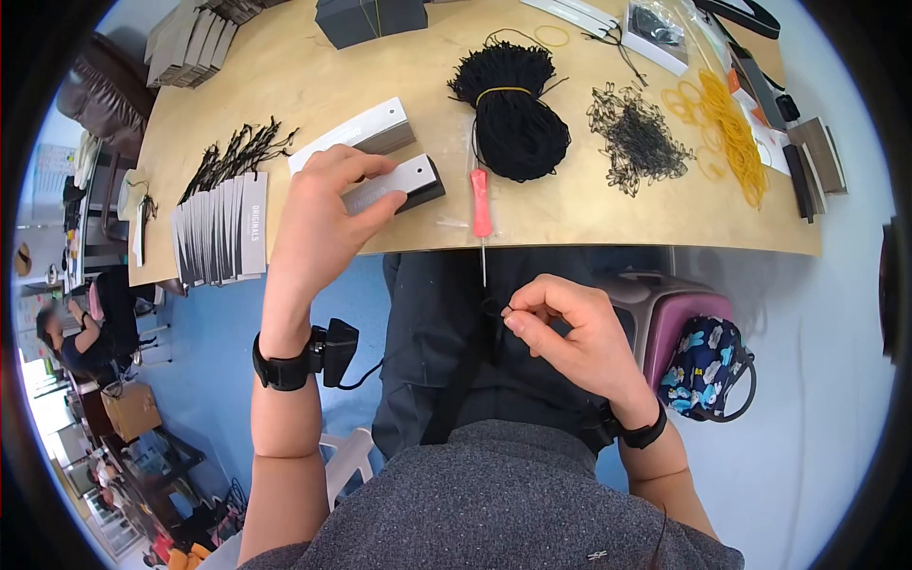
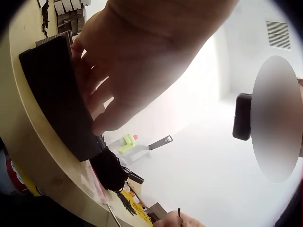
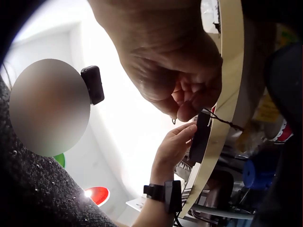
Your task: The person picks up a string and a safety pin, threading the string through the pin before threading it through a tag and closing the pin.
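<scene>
My left hand (image 1: 328, 214) reaches over a stack of white-topped tags (image 1: 415, 177) near the table's front edge, with a hole at one end of the top tag. Its bent fingers touch the top, and the thumb lies along the near side. In the left wrist view the stack's dark side (image 2: 57, 99) faces the camera. Over the lap, my right hand (image 1: 575, 332) pinches a thin black cord (image 3: 220, 121) between thumb and forefinger. A pink-handled hook tool (image 1: 482, 204) lies nearby, its metal shaft pointing past the table edge toward the cord.
Behind the left hand lies another tag stack (image 1: 380, 123). Fanned tags with cords (image 1: 218, 228) are at the left. A tied black cord bundle (image 1: 518, 133), dark metal clips (image 1: 638, 138) and yellow elastic bands (image 1: 731, 133) spread rightward. A dark box (image 1: 370, 21) stands at the back.
</scene>
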Tool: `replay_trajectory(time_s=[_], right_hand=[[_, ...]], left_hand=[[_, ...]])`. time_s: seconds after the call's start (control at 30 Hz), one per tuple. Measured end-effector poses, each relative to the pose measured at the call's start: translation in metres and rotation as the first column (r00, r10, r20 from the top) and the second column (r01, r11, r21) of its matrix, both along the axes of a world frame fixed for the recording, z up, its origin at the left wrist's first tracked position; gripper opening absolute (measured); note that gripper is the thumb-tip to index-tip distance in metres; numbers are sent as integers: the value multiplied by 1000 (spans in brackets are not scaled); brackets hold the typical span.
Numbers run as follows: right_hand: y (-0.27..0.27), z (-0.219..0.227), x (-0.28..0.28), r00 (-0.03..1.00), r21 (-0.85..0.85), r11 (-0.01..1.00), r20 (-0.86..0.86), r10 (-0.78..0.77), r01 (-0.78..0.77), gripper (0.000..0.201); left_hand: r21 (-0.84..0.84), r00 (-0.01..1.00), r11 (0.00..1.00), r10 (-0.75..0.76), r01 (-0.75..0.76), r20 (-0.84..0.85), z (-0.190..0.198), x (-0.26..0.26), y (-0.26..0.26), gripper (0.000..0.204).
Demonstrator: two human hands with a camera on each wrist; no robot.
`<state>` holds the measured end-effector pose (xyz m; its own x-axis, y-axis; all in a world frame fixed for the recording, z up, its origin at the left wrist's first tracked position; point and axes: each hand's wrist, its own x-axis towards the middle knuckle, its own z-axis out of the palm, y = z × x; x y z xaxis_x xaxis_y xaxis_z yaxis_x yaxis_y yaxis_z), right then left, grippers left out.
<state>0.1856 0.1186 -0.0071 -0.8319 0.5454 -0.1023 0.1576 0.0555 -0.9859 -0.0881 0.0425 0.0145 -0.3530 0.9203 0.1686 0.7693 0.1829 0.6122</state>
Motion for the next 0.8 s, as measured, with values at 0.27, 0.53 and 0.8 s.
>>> replay_trajectory(time_s=[0.27,0.53,0.8], right_hand=[[-1,0,7,1000,29,999,5,-14,14,9],[1,-6,15,997,-6,997,18,-76,77,8],[-8,-17,1,999,-49,998,37,-33,35,8]], left_hand=[[233,973,971,-6,61,-231,4,28,-9,33],[166,984,976,-154,138,91,-47,84,-51,42],[219,976,976,-63,17,207,-61,90,-44,40]])
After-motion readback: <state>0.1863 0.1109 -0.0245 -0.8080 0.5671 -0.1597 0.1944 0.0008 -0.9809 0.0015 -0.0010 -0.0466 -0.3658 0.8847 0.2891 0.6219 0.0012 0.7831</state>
